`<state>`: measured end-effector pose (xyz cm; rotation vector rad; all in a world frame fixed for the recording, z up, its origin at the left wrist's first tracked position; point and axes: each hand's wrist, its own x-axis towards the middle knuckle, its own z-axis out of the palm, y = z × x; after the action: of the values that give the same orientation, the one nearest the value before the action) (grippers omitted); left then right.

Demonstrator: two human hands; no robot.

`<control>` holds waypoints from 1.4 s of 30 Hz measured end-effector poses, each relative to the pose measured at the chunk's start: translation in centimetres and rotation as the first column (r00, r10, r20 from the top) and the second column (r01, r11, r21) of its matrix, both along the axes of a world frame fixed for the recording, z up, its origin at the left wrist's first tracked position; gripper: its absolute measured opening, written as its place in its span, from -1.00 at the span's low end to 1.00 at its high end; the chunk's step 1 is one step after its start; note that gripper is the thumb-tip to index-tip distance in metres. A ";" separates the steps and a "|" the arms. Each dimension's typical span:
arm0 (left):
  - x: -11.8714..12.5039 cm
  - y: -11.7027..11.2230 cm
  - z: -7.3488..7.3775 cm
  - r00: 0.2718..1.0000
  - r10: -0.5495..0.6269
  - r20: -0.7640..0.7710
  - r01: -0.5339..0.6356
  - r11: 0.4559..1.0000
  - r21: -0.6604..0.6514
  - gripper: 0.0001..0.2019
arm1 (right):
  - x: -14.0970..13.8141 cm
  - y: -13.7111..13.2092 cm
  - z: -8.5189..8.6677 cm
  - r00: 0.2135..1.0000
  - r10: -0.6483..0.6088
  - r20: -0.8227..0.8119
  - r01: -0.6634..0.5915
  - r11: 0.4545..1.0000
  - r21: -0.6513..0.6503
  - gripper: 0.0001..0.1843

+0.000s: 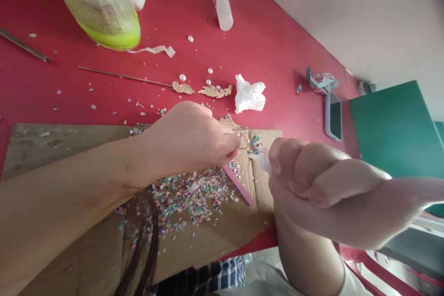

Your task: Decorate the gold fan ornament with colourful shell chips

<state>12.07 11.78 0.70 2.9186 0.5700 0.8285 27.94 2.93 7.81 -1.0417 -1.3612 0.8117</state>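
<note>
Above chip-strewn cardboard (69, 143): pinching gold ornament (254, 145) in left hand (190, 141), pressing glue bottle (262, 160) to it with closed right hand (312, 180); needs steady aim.

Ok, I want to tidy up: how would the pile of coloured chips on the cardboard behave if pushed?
The coloured chips look small, loose and irregular, so they would probably scatter rather than roll; strays already dot the red table. The cardboard looks creased, so some may snag.
</note>
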 end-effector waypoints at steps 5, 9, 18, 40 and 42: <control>0.0 0.0 0.1 1.000 -0.003 -0.017 0.003 1.000 -0.013 -0.73 | 0.2 -0.2 0.0 1.000 -0.008 0.011 0.008 1.000 -0.016 -0.18; -0.1 0.1 0.0 1.000 0.003 -0.002 -0.003 1.000 0.024 -0.71 | 0.2 -0.3 0.0 1.000 -0.006 0.014 0.007 1.000 -0.015 -0.19; 0.0 0.1 0.3 0.998 0.034 -0.048 -0.035 0.999 -0.019 -0.67 | 0.3 -0.3 -0.1 0.999 -0.022 0.039 0.023 0.999 -0.025 -0.21; 0.1 0.2 0.3 0.999 0.002 -0.045 -0.005 0.999 -0.052 -0.67 | 0.7 -0.7 0.2 0.996 -0.001 0.089 0.002 1.000 -0.013 -0.26; 0.1 0.2 0.4 0.998 0.004 -0.063 -0.009 0.996 -0.083 -0.67 | 0.4 -0.6 0.2 0.995 0.004 0.098 -0.001 1.000 -0.029 -0.24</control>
<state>12.17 11.97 1.14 2.8769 0.6039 0.6977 28.34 2.29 8.01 -1.1146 -1.4381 0.7927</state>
